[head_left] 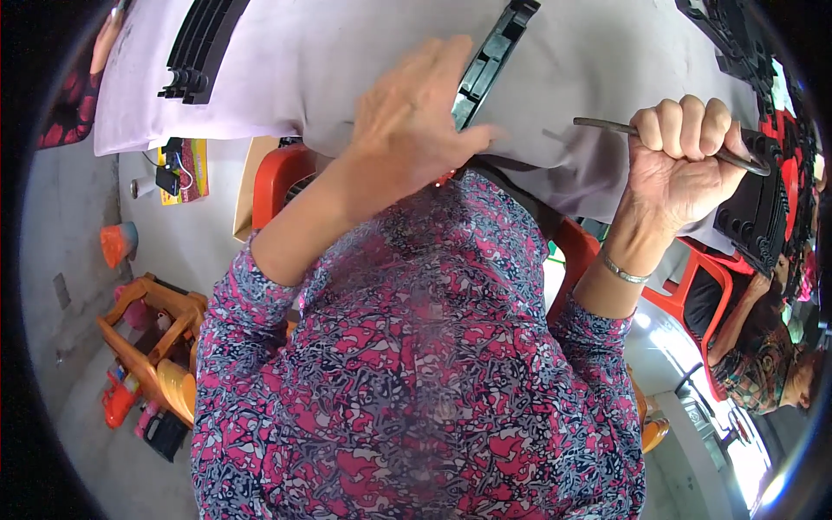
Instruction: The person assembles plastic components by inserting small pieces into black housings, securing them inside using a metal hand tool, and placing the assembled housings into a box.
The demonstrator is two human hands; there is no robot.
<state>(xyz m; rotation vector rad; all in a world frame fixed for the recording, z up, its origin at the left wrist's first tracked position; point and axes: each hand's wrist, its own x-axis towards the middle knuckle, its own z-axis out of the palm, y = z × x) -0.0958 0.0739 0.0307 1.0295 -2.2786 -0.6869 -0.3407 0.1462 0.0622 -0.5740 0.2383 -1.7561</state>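
A long narrow black plastic part [494, 62] with open compartments lies slanted on the cloth-covered table. My left hand [407, 117] is at its near end, palm down, thumb spread away from the outstretched fingers. The hand is slightly blurred and covers some of the part's left side; whether it touches the part I cannot tell. Raised at the right, my right hand [680, 156] is closed around a thin dark metal rod [607, 126]. One end of the rod points left, and its other end curls into a hook beyond the hand.
Curved black plastic strips [201, 52] lie at the table's far left. More black parts [737, 52] are piled along the right edge. Red chairs [282, 178] stand by the table. Another person [754, 364] sits at the right, and another's arm shows at the upper left.
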